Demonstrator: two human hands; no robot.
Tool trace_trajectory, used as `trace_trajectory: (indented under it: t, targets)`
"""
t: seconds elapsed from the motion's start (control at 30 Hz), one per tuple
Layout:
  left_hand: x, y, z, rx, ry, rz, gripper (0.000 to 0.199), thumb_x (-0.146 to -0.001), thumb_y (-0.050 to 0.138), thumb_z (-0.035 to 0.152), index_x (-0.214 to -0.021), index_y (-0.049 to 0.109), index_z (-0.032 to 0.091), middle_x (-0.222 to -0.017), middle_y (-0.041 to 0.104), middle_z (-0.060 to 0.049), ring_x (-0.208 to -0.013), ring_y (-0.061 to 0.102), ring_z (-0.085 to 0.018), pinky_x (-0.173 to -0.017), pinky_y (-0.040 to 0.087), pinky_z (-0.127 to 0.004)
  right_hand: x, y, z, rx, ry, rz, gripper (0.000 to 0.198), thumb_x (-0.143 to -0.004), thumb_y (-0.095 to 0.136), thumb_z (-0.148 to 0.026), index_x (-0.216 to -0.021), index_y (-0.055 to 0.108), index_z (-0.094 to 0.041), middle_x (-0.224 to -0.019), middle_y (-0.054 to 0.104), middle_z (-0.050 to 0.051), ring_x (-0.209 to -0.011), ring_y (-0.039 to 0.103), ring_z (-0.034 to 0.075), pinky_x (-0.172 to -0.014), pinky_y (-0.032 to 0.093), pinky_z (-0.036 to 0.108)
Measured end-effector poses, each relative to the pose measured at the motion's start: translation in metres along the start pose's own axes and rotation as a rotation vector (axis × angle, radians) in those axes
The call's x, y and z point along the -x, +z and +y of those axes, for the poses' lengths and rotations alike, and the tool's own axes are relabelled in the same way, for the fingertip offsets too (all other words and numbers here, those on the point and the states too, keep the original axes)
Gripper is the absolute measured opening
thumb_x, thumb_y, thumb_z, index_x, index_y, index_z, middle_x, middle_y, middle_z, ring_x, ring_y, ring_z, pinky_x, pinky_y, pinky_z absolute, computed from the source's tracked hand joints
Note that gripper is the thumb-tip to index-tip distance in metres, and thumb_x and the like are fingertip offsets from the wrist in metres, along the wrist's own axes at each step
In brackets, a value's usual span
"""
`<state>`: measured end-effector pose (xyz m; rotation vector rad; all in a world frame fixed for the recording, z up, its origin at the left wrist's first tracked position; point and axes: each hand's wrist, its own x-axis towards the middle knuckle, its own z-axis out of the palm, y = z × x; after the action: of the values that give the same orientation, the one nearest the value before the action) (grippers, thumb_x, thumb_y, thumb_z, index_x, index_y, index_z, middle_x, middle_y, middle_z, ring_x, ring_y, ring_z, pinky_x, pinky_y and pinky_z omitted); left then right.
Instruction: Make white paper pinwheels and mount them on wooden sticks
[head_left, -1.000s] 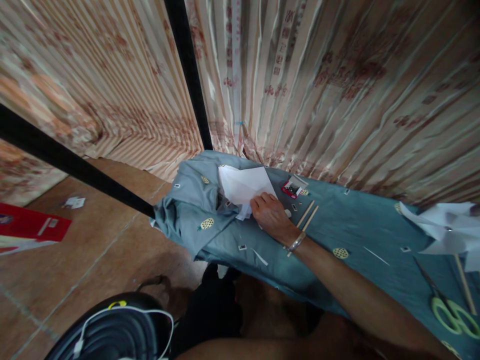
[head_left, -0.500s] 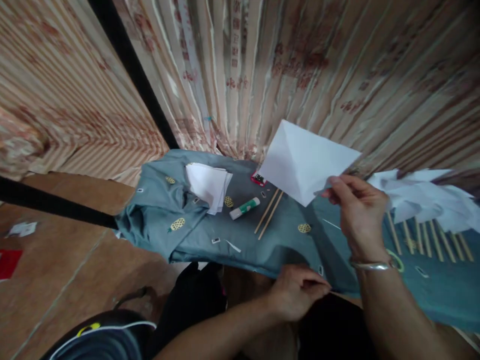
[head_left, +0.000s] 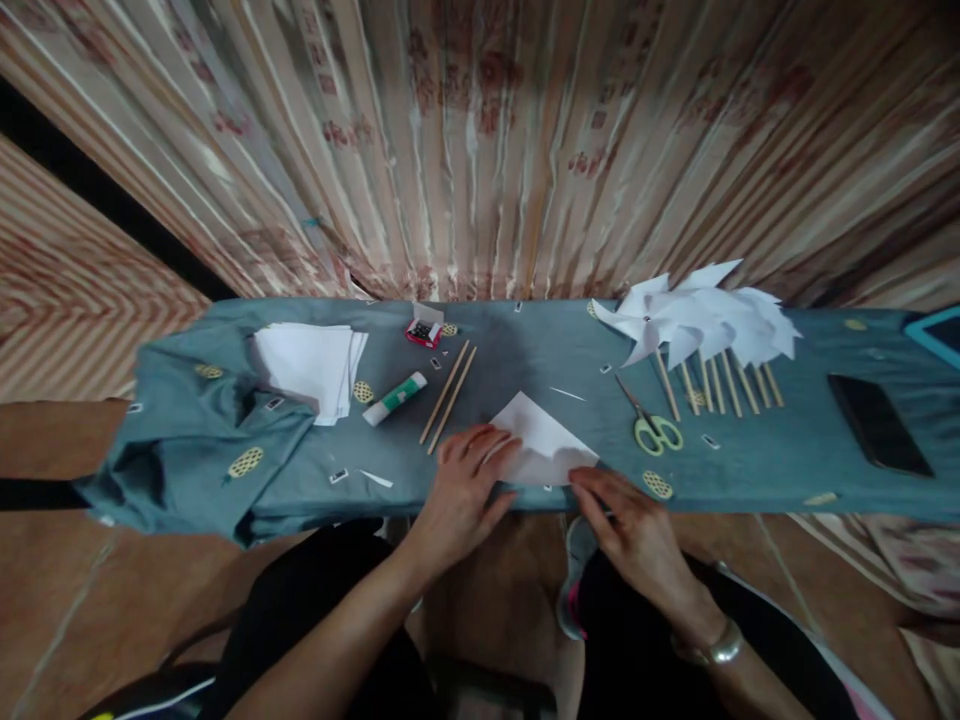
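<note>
A white sheet of paper (head_left: 544, 438), apparently folded to a triangle with its point away from me, lies at the table's front edge. My left hand (head_left: 466, 492) holds its left corner, fingers over the paper and thumb near the front edge. At the right corner, my right hand (head_left: 626, 515) grips the paper between thumb and fingers. Two wooden sticks (head_left: 448, 397) lie just left of the sheet, beside a green and white glue stick (head_left: 395, 398). Scissors with pale green handles (head_left: 658, 434) rest to the right.
A stack of white paper (head_left: 304, 370) lies at the left. Behind the sticks stands a small open red box (head_left: 425, 328). Several white paper pinwheels (head_left: 705, 315) on sticks are lined up at the right, near a dark phone (head_left: 880, 424). A patterned curtain (head_left: 480, 150) hangs behind.
The paper has come down from my raised right hand to the table's front edge. My left hand has moved up onto it, and both hands now hold it. The view has shifted right.
</note>
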<state>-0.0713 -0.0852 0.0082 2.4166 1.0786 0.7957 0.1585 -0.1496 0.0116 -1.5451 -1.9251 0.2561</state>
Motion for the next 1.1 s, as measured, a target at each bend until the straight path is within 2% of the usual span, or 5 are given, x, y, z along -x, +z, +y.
trace_trajectory:
  t: [0.13, 0.47, 0.7, 0.87, 1.1]
  targets:
    - [-0.001, 0.011, 0.000, 0.045, -0.063, -0.166, 0.035, -0.095, 0.054, 0.029, -0.128, 0.058, 0.018, -0.111, 0.071, -0.011, -0.108, 0.062, -0.025, -0.096, 0.044, -0.045, -0.003, -0.001, 0.007, -0.047, 0.070, -0.030, 0.017, -0.093, 0.056, -0.028, -0.093, 0.071, -0.022, -0.097, 0.076, 0.006, -0.090, 0.070, 0.022, -0.082, 0.058, 0.038]
    - [-0.010, 0.019, -0.023, 0.111, -0.273, -0.085, 0.042, -0.097, 0.047, 0.028, -0.136, 0.050, 0.013, -0.107, 0.071, -0.012, -0.095, 0.068, -0.022, -0.087, 0.056, -0.038, -0.060, 0.035, 0.053, -0.260, 0.215, -0.072, 0.016, -0.088, 0.060, -0.031, -0.083, 0.073, -0.022, -0.102, 0.075, 0.007, -0.099, 0.068, 0.023, -0.093, 0.051, 0.043]
    - [-0.008, 0.021, -0.017, -0.112, -0.050, 0.007, 0.039, -0.095, 0.049, 0.020, -0.133, 0.050, 0.011, -0.134, 0.058, -0.019, -0.122, 0.057, -0.028, -0.100, 0.051, -0.047, -0.068, 0.047, 0.051, -0.182, 0.229, 0.015, 0.017, -0.086, 0.060, -0.031, -0.079, 0.073, -0.022, -0.100, 0.074, 0.007, -0.095, 0.067, 0.024, -0.089, 0.052, 0.041]
    - [0.000, 0.033, 0.002, -0.244, 0.159, -0.127, 0.046, -0.094, 0.051, 0.022, -0.138, 0.044, 0.009, -0.147, 0.049, -0.018, -0.141, 0.039, -0.031, -0.113, 0.038, -0.053, -0.069, 0.049, 0.048, -0.108, 0.215, 0.044, 0.016, -0.086, 0.058, -0.028, -0.079, 0.071, -0.022, -0.100, 0.074, 0.008, -0.094, 0.067, 0.025, -0.090, 0.052, 0.042]
    - [0.007, 0.044, 0.002, -0.303, 0.130, -0.236, 0.067, -0.090, 0.060, 0.040, -0.144, 0.036, 0.006, -0.153, 0.041, -0.019, -0.144, 0.033, -0.037, -0.116, 0.031, -0.057, -0.073, 0.051, 0.045, -0.053, 0.248, 0.063, 0.014, -0.084, 0.058, -0.026, -0.076, 0.070, -0.021, -0.097, 0.074, 0.009, -0.094, 0.067, 0.025, -0.088, 0.052, 0.042]
